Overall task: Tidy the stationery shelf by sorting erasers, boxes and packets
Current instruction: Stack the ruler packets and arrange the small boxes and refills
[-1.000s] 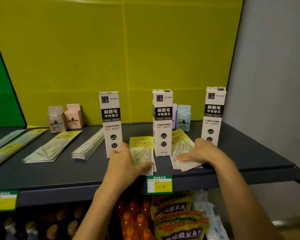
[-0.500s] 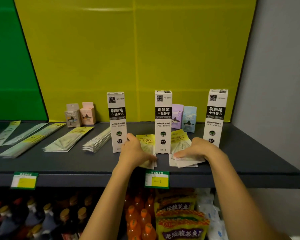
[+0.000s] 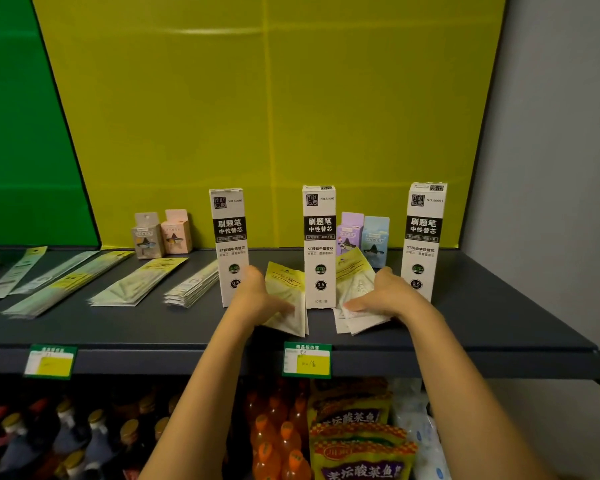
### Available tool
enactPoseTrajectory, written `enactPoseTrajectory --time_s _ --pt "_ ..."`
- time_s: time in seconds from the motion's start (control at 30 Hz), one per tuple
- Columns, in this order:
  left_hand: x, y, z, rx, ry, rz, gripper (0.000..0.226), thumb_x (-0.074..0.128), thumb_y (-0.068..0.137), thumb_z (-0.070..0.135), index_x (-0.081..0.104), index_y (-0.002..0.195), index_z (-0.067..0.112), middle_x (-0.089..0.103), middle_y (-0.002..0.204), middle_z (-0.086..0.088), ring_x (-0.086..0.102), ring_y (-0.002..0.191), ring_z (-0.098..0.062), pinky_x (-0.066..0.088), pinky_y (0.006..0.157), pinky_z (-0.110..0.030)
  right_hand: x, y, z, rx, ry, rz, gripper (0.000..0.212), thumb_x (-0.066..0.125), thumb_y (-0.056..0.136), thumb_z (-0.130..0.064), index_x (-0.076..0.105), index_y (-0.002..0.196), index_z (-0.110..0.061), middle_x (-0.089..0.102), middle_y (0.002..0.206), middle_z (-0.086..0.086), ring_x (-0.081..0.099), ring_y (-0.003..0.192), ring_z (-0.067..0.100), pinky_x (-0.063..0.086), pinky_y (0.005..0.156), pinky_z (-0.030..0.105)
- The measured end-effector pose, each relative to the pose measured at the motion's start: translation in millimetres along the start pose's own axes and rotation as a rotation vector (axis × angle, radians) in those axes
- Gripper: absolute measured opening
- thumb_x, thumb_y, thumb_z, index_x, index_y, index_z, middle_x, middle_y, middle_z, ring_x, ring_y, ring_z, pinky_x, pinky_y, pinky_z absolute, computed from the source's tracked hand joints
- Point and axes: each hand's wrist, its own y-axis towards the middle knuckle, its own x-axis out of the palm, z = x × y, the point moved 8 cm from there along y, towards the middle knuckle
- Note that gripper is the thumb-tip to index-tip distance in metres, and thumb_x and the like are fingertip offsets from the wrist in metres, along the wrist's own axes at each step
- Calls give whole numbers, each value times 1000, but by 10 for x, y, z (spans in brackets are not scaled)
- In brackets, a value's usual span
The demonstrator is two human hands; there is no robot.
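Mid-task: left hand (image 3: 257,299) & right hand (image 3: 388,296) each press flat, fingers spread, on small packet piles (image 3: 286,299) at shelf (image 3: 499,317) front, between upright boxes (image 3: 319,244); erasers (image 3: 364,237) unsorted behind.

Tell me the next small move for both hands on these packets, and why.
Probably square each fanned pile. The left hand rests on the left packets, the right hand on the right packets; both stacks lie splayed and skewed beside the middle box.
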Motion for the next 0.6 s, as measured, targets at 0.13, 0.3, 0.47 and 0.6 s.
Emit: enactPoseTrajectory --time_s 0.13,0.3,0.47,0.6 --pt "-2 -59 26 37 -79 -12 57 66 78 0 34 124 8 45 103 -2 49 91 -18 44 73 -30 -102 -62 8 -73 29 92 56 61 85 -27 34 126 -1 52 127 17 52 114 32 43 84 36" --pt "-171 -237 172 153 -59 113 46 63 83 7 41 123 6 47 105 0 51 93 -17 48 67 -27 -339 -236 -24 -155 3 258 42 53 91 -24 36 123 -4 52 126 17 52 112 34 43 83 36" --pt "-410 -499 240 241 -40 238 44 63 84 13 45 124 11 53 105 2 56 96 -19 55 72 -35 -522 -570 -78 -257 66 400 41 51 92 -21 33 126 -6 50 132 16 53 114 34 36 73 28" --pt "-600 -735 173 298 -228 253 39 64 83 13 47 118 17 50 93 18 57 84 -4 50 58 -19 -596 -867 -107 -338 246 488 47 53 91 -20 32 131 -9 48 135 14 51 117 33 43 81 34"
